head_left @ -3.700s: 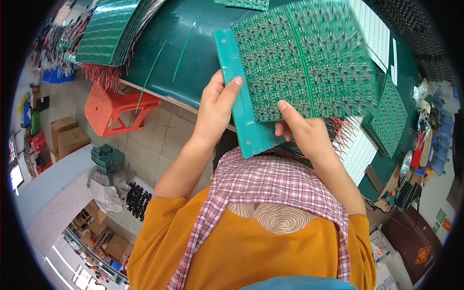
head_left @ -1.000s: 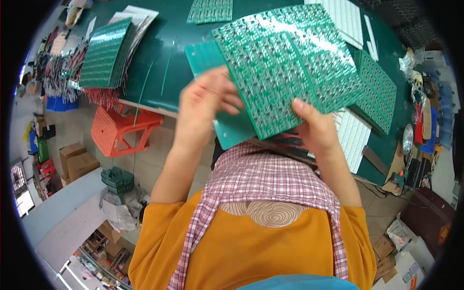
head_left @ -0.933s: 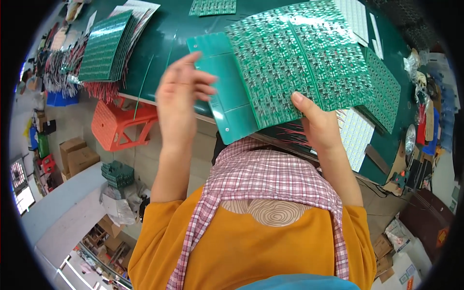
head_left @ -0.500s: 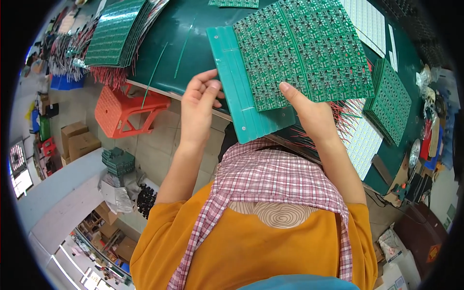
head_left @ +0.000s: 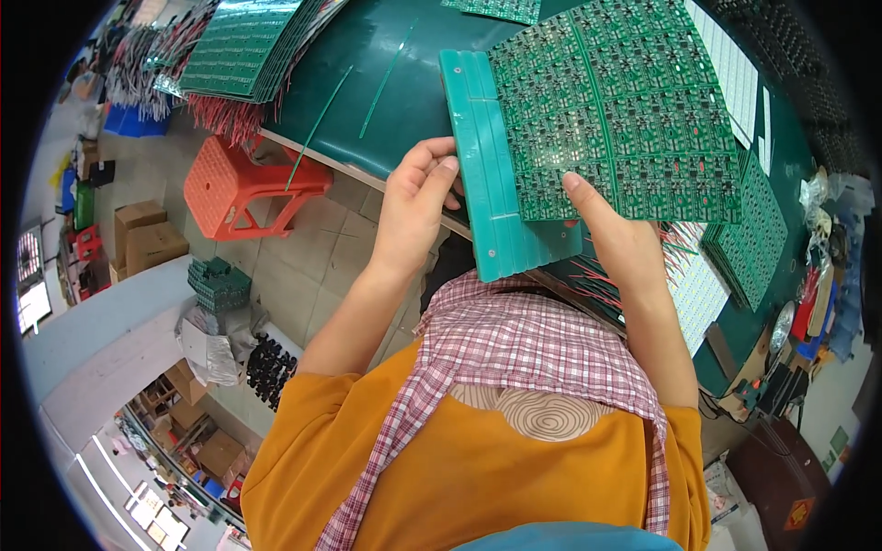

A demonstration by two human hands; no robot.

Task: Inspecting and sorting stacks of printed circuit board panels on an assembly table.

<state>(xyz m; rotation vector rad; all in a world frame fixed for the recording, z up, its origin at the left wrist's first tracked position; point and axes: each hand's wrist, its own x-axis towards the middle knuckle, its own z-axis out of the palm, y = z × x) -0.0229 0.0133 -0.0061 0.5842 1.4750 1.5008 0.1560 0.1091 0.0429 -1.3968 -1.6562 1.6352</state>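
A green circuit board panel [head_left: 634,110], covered with small repeated circuits, is tilted over a teal grooved board [head_left: 482,138] with screws at its corners. My right hand [head_left: 625,243] grips the panel's near edge with the thumb on top; its other fingers are hidden underneath. At the left edge of the grooved board, my left hand [head_left: 413,202] is closed, thumb and curled fingers against that edge. Some of its fingertips lie partly out of sight. The panel covers most of the grooved board, whose left strip and near corner show.
The green table [head_left: 367,55] bears two thin green strips [head_left: 386,83]. Stacked circuit panels [head_left: 241,55] with red and white wires stand far left; another stack [head_left: 758,230] is at right, near white panels [head_left: 694,294]. A red stool [head_left: 243,188] stands left of the table.
The whole view has shifted, so the table and boards appear farther right. My hands, the panel and the grooved board keep nearly the same positions relative to one another.
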